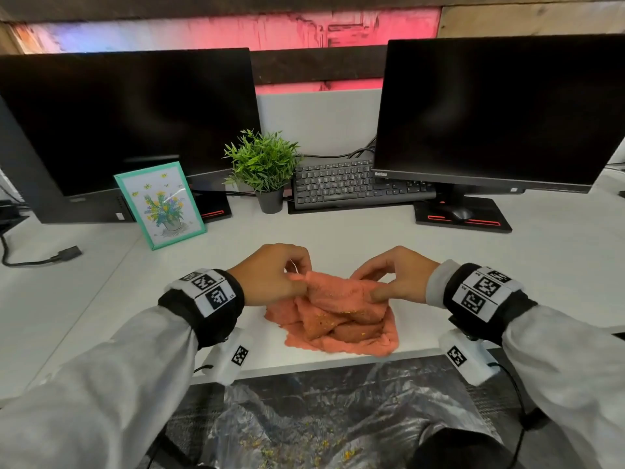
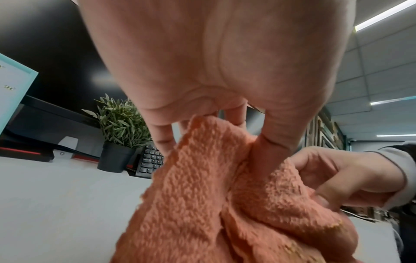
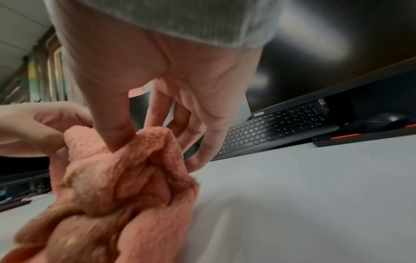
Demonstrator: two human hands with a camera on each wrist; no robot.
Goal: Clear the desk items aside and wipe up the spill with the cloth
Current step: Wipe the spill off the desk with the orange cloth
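Terry-pile orange cloth [image 1: 338, 319] lies bunched at the near edge of the white bench [image 1: 439, 265], its folds flecked with yellow crumbs; it looks soft, light and limp, so it should sag and shed crumbs wherever it is not gathered. Left hand [image 1: 270, 275] and right hand [image 1: 395, 279] each pinch the raised top fold between thumb and fingers. A sounder grip would likely bundle the edges inward.

The right monitor [image 1: 490, 110] bears a "ThinkVision" logo on its lower bezel.
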